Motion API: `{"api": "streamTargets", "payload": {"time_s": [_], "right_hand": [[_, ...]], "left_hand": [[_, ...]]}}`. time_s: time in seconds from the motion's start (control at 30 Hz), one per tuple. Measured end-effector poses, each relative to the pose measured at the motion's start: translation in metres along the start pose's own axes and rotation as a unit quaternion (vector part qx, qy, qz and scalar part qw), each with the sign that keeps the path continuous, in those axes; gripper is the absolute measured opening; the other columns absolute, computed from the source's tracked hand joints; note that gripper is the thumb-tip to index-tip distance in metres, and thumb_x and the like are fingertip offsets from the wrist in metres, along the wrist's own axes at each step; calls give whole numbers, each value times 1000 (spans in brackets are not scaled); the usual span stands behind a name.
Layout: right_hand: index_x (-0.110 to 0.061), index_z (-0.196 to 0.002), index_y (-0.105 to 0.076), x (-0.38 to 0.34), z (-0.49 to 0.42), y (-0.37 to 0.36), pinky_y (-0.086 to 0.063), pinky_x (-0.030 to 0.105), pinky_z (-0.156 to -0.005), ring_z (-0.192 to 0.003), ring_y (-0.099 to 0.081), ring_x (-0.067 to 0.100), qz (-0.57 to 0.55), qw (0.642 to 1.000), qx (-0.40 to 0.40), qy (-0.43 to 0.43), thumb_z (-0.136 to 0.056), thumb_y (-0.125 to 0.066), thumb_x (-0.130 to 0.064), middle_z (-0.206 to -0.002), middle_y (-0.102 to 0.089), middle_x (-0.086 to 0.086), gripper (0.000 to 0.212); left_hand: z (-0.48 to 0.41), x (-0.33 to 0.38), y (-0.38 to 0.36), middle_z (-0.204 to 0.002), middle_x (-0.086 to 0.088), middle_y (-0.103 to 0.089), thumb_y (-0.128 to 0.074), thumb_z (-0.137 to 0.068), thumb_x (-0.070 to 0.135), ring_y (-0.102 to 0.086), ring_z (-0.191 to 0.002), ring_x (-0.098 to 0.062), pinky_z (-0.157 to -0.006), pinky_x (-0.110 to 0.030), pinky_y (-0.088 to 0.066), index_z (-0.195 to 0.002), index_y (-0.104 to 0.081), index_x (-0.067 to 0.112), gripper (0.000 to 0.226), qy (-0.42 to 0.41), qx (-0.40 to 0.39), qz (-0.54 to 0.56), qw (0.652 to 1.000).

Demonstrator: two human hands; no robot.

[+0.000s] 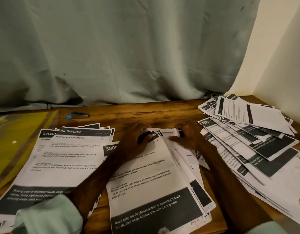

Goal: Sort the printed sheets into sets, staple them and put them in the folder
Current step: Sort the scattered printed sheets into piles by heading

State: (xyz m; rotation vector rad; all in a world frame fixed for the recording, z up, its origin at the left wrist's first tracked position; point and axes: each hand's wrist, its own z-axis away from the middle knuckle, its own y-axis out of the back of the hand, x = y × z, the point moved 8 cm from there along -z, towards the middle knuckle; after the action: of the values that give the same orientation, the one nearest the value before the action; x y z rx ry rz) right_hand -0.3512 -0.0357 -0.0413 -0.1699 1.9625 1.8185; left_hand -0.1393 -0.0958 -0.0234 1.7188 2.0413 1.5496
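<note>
In the middle of the wooden table lies a set of printed sheets (151,179), fanned slightly, its top page about a baby bottle. My left hand (135,139) grips the set's top left corner, fingers curled over the edge. At the top right corner, my right hand (188,137) pinches the sheets, thumb lying on the page. A stack headed "Multi-room" (68,159) lies to the left. A loose spread pile of sheets (257,142) covers the right side. The yellow folder (17,135) lies at the far left. A stapler (79,114) with a blue end rests behind the left stack.
A pale green curtain (112,56) hangs along the table's back edge. A cream wall (284,56) closes the right side. Bare wood (145,112) shows between the stapler and the right pile.
</note>
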Motion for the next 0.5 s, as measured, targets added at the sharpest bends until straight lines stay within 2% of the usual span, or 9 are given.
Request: {"api": "streamTargets", "payload": {"time_s": [0.07,0.17,0.23,0.27,0.33,0.4,0.5], "right_hand": [[-28,-104,-68,-1,3,2,-50,46,-99,-111,-64,19,-19,1000,6,-8,-84,-70,-58,-113,-72,-4,37],[-19,-110,-68,-2,11,6,-54,27,-82,-99,-68,12,-75,997,19,-29,-86,-77,-40,-113,-74,0,33],[-20,-112,-64,4,13,6,-48,17,-74,-97,-64,9,-121,990,52,-47,-83,-82,-30,-117,-71,2,36],[-21,-113,-63,5,15,8,-47,19,-78,-103,-62,12,-131,987,75,-50,-81,-84,-30,-122,-67,2,39],[-24,-116,-62,3,19,10,-42,29,-96,-121,-52,19,-110,987,107,-45,-80,-84,-33,-133,-57,2,43],[-24,-118,-63,0,20,12,-32,25,-100,-127,-46,19,-91,987,126,-30,-82,-82,-34,-133,-55,0,42],[-20,-115,-64,-5,24,18,-35,8,-75,-104,-60,11,-124,983,131,-17,-86,-79,-28,-111,-62,-9,33]], "left_hand": [[3,-1,3,-105,6,-55,-69,-96,31,-48,-97,-8,-81,-7,-30,-113,-61,12,26,16,14,5,1000],[7,1,4,-97,9,-53,-67,-94,35,-49,-86,-4,-76,-7,-34,-109,-60,12,29,4,11,21,1000],[8,2,2,-95,13,-53,-65,-92,37,-52,-87,2,-76,-8,-37,-108,-59,13,29,-8,2,35,999],[8,1,1,-98,14,-54,-65,-91,36,-53,-89,4,-77,-8,-38,-109,-60,13,30,-12,-5,44,999],[8,1,1,-107,11,-60,-70,-89,30,-55,-97,4,-83,-12,-43,-113,-61,12,32,-35,-19,59,997],[8,7,2,-115,6,-65,-77,-85,18,-59,-109,-3,-89,-17,-48,-112,-64,13,31,-76,-42,73,994],[8,12,8,-112,2,-67,-83,-80,7,-62,-111,-10,-88,-21,-53,-105,-66,14,30,-97,-46,79,991]]}}
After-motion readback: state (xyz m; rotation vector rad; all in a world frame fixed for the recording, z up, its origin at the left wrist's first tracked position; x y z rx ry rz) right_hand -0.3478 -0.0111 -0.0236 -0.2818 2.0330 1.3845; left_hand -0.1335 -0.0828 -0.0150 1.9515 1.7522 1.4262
